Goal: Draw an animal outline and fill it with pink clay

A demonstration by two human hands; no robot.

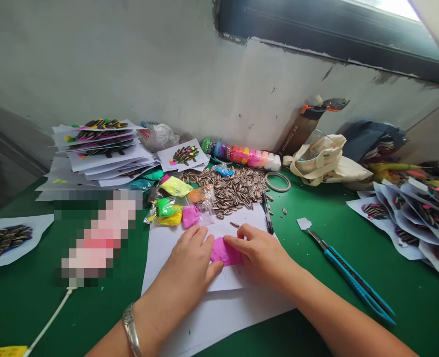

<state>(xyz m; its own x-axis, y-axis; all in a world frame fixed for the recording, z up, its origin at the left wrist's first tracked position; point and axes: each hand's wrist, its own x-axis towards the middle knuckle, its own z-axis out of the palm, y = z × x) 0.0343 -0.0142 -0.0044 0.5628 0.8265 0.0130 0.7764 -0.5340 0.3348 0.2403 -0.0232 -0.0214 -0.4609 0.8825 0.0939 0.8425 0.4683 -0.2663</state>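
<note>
A flat piece of pink modelling clay (226,252) lies on white paper (219,283) with faint pencil lines below it. My left hand (189,260) rests at its left edge, fingers stretched out on the paper, thumb apart at the clay's lower corner. From the right, my right hand (258,248) presses its index finger on the clay's upper edge. The other right fingers are curled, and the thumb is hidden. A single sunflower seed (234,225) lies just above the clay. A black pen (267,212) lies beyond my right hand.
Bagged clay (176,186) and a heap of sunflower seeds (237,188) lie behind the paper. An exposed blue utility knife (353,275) lies right. Seed-picture stacks (111,148) (408,218) flank both sides. A tape roll (278,182), bottle (301,129) and cloth bag (321,161) stand behind.
</note>
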